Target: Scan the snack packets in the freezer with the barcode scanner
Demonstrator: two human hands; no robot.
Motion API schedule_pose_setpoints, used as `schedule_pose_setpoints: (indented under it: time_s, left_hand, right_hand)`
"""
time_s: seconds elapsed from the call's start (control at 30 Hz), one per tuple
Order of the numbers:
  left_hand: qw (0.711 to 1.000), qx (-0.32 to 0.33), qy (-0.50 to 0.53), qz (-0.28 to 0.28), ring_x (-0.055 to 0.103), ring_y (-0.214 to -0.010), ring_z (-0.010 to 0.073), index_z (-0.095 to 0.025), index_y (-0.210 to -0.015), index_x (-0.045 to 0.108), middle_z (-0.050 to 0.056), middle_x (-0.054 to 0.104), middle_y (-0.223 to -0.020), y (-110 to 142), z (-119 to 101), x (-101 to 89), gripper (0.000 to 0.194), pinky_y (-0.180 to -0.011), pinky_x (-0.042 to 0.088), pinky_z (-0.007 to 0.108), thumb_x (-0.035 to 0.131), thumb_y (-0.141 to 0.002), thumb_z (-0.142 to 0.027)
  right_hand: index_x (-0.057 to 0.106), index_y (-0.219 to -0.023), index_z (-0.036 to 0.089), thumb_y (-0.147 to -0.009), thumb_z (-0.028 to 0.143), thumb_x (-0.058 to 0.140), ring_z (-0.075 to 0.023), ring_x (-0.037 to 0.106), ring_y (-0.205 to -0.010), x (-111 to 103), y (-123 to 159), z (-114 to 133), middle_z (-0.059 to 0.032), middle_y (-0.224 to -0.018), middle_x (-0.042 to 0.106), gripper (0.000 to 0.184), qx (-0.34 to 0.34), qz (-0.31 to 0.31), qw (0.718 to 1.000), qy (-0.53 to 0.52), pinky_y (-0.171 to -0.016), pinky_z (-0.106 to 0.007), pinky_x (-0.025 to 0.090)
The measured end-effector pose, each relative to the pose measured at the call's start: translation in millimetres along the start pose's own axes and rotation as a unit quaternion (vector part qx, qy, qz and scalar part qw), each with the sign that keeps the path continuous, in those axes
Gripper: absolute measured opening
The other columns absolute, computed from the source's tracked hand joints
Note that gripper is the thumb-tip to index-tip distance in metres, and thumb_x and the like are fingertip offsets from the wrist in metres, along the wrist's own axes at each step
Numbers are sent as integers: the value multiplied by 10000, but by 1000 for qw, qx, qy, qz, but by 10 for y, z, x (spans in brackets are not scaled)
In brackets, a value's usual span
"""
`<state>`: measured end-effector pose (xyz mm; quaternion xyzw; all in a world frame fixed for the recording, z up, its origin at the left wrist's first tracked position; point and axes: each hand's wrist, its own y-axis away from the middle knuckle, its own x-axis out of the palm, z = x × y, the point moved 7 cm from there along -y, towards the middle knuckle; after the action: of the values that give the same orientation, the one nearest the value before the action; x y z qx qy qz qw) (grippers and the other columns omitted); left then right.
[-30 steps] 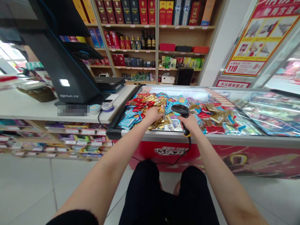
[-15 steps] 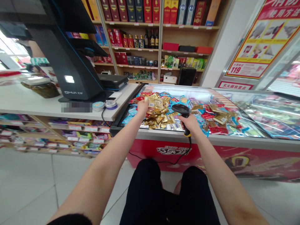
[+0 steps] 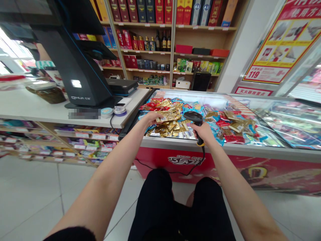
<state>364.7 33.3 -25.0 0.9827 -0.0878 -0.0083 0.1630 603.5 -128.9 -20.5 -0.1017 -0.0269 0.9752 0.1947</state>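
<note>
Barcode scanner [image 3: 193,116] in right hand [image 3: 206,130], fingers wrapped round the handle, head facing left over the freezer edge. Black cable [image 3: 203,157] drops from the handle's yellow-ringed base and loops leftward across the red freezer front [image 3: 152,159]. Left hand [image 3: 151,117] grasps the near end of a gold foil packet [image 3: 167,116], held left of the scanner head, apart from it; can't tell if the packet's underside touches the pile.

Packets lie on the glass top of the chest freezer [image 3: 173,140]: gold packets [image 3: 167,130] below and beside the left hand, red packets [image 3: 160,103] behind them, blue packets [image 3: 192,107] further right. Second heap — mixed red and gold packets [image 3: 229,132] — right of the scanner.

Left side: white counter [image 3: 22,106] with black checkout terminal [image 3: 82,80], lidded jar [image 3: 51,94], and two round tubs [image 3: 107,112] near the edge. Back shelves carry tall boxes [image 3: 145,11] and dark bottles [image 3: 164,42]. Fire notice [image 3: 273,50] marked 119 on the right.
</note>
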Motion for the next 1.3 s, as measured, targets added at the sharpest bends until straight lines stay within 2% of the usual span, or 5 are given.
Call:
schedule_pose_setpoints:
  time_s: [0.3, 0.53, 0.8, 1.0, 1.3]
  left_hand:
    - [994, 86, 72, 3, 694, -698, 134, -172, -911, 656, 8, 731, -829, 64, 16, 209, 334, -664, 633, 241, 684, -687, 74]
    - [993, 55, 82, -61, 682, -641, 157, -165, -886, 649, 45, 715, -741, 74, -11, 152, 53, -643, 615, 288, 679, -893, -207]
    - [998, 28, -53, -34, 617, -519, 140, -139, -613, 603, 30, 665, -585, 113, -113, 80, 249, -596, 551, 269, 780, -651, 30]
    - [995, 95, 4, -18, 620, -532, 129, -154, -636, 593, -22, 626, -553, 143, -135, 167, 249, -600, 553, 246, 782, -624, 7]
    - [992, 110, 52, -33, 589, -512, 111, -176, -579, 466, -48, 553, -512, 150, -20, 225, 301, -582, 546, 238, 696, -596, 18]
  right_hand:
    - [560, -766, 199, -745, 327, 707, -118, 470, -353, 126, 82, 98, 41, -464, 536, 196, -4, 7, 998, 56, -347, -232, 401]
    - [542, -808, 205, -750, 286, 700, -118, 475, -357, 199, 119, 89, 61, -474, 523, 187, -7, 22, 998, 58, -359, -232, 413]
    - [561, -786, 195, -759, 284, 695, -112, 462, -349, 171, 145, 111, 60, -464, 508, 163, 8, 17, 998, 64, -356, -231, 393]
    - [560, -844, 200, -784, 267, 682, -117, 461, -346, 197, 150, 131, 73, -463, 504, 152, 5, 20, 998, 63, -356, -230, 392]
    - [533, -815, 224, -781, 224, 750, -145, 515, -354, 238, 223, 170, 57, -443, 529, 220, 9, 52, 986, 159, -390, -240, 421]
